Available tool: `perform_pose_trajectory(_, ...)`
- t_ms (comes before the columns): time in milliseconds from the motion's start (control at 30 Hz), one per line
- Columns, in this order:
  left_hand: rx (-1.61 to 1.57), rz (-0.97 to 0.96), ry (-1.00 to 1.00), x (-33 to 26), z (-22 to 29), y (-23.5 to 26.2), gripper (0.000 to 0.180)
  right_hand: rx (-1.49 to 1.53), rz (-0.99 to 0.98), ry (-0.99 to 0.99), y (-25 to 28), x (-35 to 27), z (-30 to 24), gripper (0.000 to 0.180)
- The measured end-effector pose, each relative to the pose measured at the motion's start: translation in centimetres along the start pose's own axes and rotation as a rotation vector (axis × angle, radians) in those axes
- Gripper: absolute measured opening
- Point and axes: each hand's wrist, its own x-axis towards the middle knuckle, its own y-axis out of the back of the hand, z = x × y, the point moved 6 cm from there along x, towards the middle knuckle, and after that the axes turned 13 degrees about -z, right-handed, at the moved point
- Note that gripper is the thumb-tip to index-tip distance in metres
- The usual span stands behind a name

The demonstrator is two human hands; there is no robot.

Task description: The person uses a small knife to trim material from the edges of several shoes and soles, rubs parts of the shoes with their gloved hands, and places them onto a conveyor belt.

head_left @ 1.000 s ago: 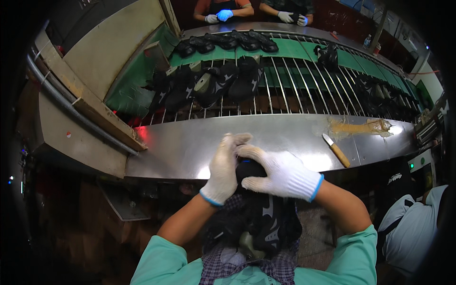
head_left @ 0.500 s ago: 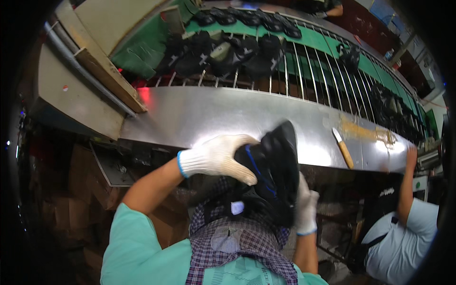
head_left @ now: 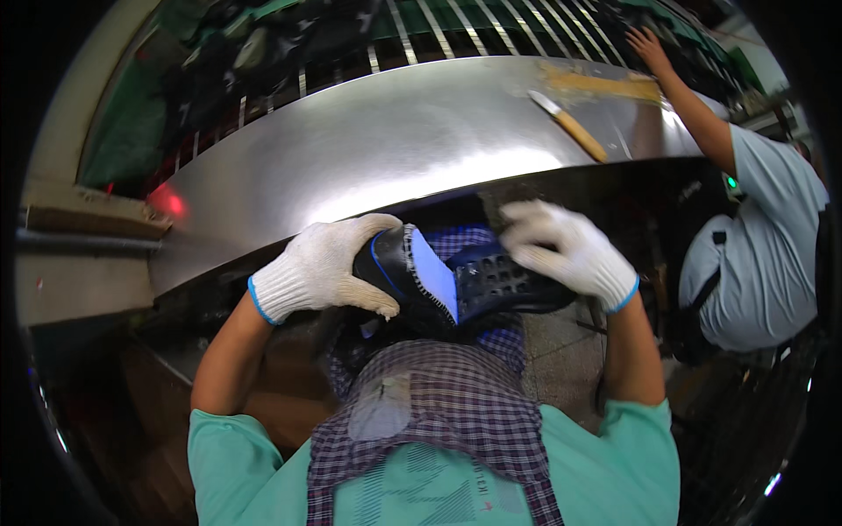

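My left hand (head_left: 329,267), in a white knit glove with a blue cuff edge, is closed around a black shoe upper (head_left: 386,267) with blue trim. Its light blue underside (head_left: 431,270) and stitched edge face right. Beside it lies a black shoe sole (head_left: 495,285), its pitted inner side turned up. Upper and sole meet at the stitched edge; whether they are joined there I cannot tell. My right hand (head_left: 579,254), also gloved, is over the sole's right end with fingers apart and slightly blurred. The thumb lies along the sole.
A metal bench (head_left: 377,131) runs across in front of me. On it lies a knife (head_left: 574,127) with a wooden handle, near brown tape (head_left: 605,85). Behind are metal rods and dark shoes. At right, a person in a light blue shirt (head_left: 759,263) reaches over the bench.
The view has tipped lower. The shoe has turned from upright to tilted, showing its underside and the sole's inside. My right hand has come from behind the shoe to above the sole.
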Motion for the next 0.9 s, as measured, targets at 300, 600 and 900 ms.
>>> perform_pose_trajectory(300, -0.852, 0.468, -0.5, 0.3, -6.8, -0.5, 0.061, 0.78, 0.214, 0.35, -11.1, -4.9, 1.8, 0.038)
perform_pose_trajectory(600, 0.134, 0.587, -0.5, -1.0, 8.2, -3.4, 0.062, 0.395, 0.097, 0.531, -8.0, -1.6, -0.5, 0.112)
perform_pose_trajectory(900, -0.28, 0.68, -0.177, 0.7, 5.8, -12.3, 0.071, 0.594, 0.382, 0.465, -12.0, -0.5, 3.9, 0.096)
